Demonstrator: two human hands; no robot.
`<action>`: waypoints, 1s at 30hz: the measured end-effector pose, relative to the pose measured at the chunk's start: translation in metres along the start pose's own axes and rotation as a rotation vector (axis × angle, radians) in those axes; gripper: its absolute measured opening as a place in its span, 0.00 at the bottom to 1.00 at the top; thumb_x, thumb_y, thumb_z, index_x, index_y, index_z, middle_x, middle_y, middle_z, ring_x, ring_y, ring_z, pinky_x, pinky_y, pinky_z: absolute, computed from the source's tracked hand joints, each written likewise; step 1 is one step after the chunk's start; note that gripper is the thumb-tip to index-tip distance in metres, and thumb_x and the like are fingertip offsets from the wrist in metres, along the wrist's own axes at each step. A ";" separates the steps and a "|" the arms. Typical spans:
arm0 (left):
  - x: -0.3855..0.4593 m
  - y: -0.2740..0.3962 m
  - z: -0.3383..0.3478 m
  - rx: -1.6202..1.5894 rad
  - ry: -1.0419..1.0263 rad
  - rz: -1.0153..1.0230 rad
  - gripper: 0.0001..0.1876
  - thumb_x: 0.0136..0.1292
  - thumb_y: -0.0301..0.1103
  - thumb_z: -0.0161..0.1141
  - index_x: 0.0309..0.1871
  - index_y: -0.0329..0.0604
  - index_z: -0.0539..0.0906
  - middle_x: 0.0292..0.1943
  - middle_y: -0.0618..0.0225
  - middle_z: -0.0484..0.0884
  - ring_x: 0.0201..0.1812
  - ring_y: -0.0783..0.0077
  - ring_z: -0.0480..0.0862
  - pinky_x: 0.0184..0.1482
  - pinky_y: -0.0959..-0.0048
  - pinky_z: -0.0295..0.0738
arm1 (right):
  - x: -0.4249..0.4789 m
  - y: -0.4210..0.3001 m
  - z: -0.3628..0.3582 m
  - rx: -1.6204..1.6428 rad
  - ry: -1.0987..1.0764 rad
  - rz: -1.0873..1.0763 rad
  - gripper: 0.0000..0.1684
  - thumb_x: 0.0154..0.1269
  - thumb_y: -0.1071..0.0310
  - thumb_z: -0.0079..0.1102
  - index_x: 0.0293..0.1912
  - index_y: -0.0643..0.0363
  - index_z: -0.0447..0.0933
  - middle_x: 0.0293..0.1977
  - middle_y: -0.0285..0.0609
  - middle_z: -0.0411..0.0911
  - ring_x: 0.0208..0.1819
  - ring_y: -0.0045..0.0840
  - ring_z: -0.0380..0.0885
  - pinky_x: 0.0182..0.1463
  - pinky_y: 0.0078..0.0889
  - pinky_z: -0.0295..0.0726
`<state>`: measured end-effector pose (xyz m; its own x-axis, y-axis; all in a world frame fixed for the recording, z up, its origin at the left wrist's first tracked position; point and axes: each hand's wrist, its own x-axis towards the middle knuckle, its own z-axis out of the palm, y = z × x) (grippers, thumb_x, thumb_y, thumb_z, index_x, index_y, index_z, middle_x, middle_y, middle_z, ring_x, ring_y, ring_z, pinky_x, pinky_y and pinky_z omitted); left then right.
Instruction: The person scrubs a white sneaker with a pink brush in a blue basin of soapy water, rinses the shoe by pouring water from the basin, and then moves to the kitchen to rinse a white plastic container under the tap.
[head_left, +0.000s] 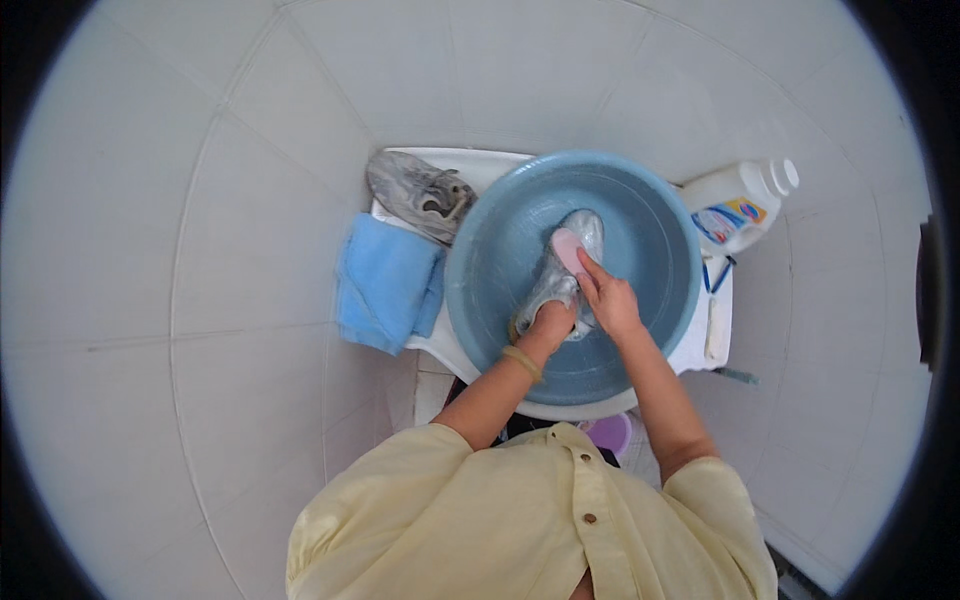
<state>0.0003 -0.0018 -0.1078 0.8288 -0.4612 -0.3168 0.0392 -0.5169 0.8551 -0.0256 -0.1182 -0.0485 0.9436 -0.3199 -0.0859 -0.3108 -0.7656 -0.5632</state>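
A wet grey shoe lies over the blue plastic basin, its toe pointing away from me. My left hand is inside the shoe's opening, its fingers hidden. In my right hand is a pink brush, held against the upper of the shoe near the toe; its bristles are out of sight. A second grey shoe rests on the white washbasin's left corner, behind a folded light blue cloth.
A white detergent bottle leans at the right rim of the washbasin. Near it lie a blue-handled item and a pale bar-like object. Tiled walls close in on both sides. A purple container stands below.
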 end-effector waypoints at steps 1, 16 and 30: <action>0.002 0.010 -0.005 0.092 -0.140 -0.113 0.19 0.61 0.40 0.46 0.47 0.33 0.74 0.45 0.46 0.75 0.47 0.48 0.73 0.52 0.64 0.64 | 0.001 0.004 -0.006 -0.041 -0.002 0.039 0.21 0.59 0.56 0.49 0.54 0.40 0.68 0.35 0.52 0.76 0.34 0.46 0.75 0.38 0.43 0.74; 0.015 -0.012 0.008 -0.405 0.004 0.037 0.23 0.61 0.42 0.49 0.52 0.29 0.70 0.53 0.52 0.70 0.56 0.58 0.68 0.58 0.67 0.58 | 0.030 0.036 -0.055 -0.210 0.081 0.114 0.23 0.60 0.53 0.47 0.56 0.36 0.65 0.31 0.49 0.77 0.31 0.42 0.77 0.37 0.42 0.75; 0.012 0.029 -0.002 -1.851 -0.047 -0.275 0.26 0.64 0.45 0.36 0.60 0.39 0.62 0.58 0.60 0.65 0.60 0.58 0.63 0.63 0.60 0.51 | -0.091 0.009 -0.014 0.211 0.053 0.174 0.24 0.60 0.61 0.51 0.57 0.45 0.65 0.33 0.54 0.76 0.31 0.47 0.75 0.35 0.37 0.75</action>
<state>0.0127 -0.0209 -0.0861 0.6822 -0.5450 -0.4874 0.6558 0.7508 0.0783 -0.1156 -0.1042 -0.0339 0.8688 -0.4698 -0.1564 -0.4320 -0.5647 -0.7032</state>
